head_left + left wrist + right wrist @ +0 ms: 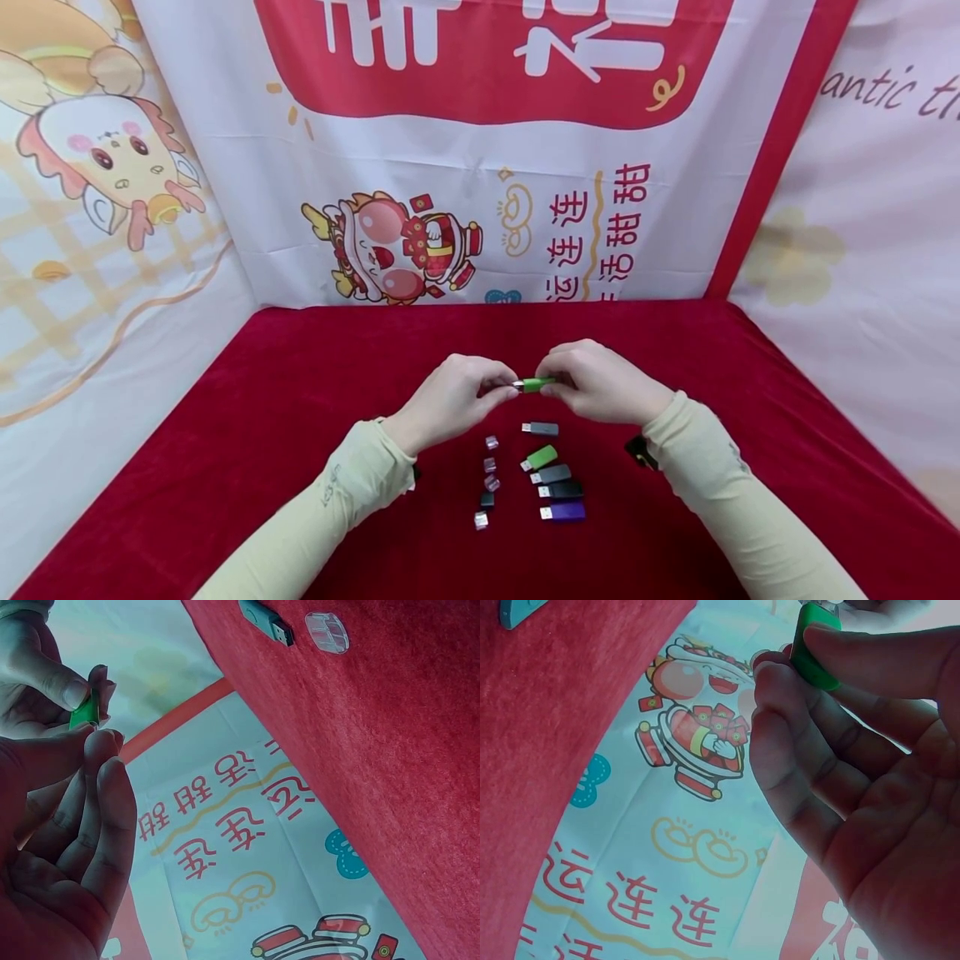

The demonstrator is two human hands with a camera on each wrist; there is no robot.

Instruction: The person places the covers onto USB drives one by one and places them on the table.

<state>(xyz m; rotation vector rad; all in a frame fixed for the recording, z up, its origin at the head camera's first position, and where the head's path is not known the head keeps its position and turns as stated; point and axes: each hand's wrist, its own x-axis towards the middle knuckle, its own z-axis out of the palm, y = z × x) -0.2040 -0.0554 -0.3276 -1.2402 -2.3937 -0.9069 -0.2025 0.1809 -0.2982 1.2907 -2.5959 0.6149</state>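
Over the red cloth in the head view, both hands meet at a green USB stick (536, 385). My right hand (600, 385) pinches its green body between thumb and fingers; the right wrist view shows the thumb lying along the green body (814, 652). From the other side, my left hand (461, 396) pinches a small clear cap at the connector end, mostly hidden by the fingertips. Nearest below the hands lies a grey USB stick (540, 428), with a second green USB stick (540, 457) under it.
Further down the column lie another grey USB stick (551, 474), a black one (561, 491) and a purple one (562, 511). Left of them runs a column of several caps, including a clear cap (491, 442) and a dark cap (487, 500). Printed cloth walls surround the table (337, 350).
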